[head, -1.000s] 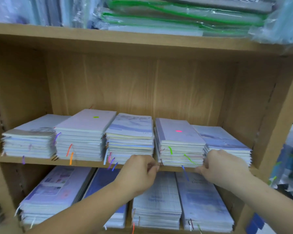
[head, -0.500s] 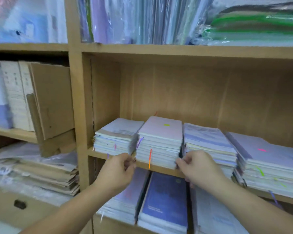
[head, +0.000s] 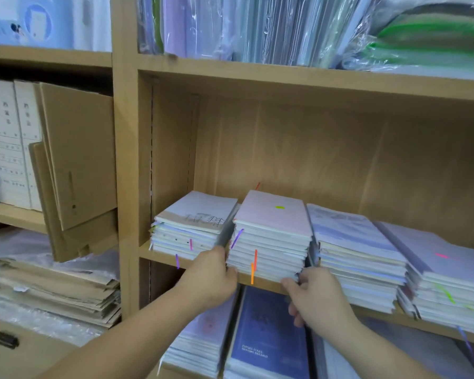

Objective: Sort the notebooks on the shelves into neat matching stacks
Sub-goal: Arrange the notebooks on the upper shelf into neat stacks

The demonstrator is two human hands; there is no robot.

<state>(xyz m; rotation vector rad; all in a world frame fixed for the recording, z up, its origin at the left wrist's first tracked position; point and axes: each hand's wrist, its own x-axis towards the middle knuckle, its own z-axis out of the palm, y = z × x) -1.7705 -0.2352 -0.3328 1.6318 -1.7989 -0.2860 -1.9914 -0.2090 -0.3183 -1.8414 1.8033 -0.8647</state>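
Notebook stack with a pale pink top cover and a yellow-green dot (head: 271, 236): sits on the light wooden shelf board (head: 162, 255), held between both hands. Left hand (head: 211, 280): fingers curled round the stack's left front corner. Right hand (head: 316, 295): thumb and fingers pinching the stack's lower right front corner. Orange, red and purple ribbon markers (head: 252, 273) hang down its front face, between the hands. Just left of the left hand: lower stack of white notebooks with a tan-banded top cover (head: 197, 217); the dark sketchy lettering on it is not legible. Just right of the right hand: stack with a pale blue-lilac top cover (head: 350, 242). Below both hands, one shelf down: dark blue notebook (head: 266, 335); small pale print reads "FUTURE STARS", second line too blurred to read.
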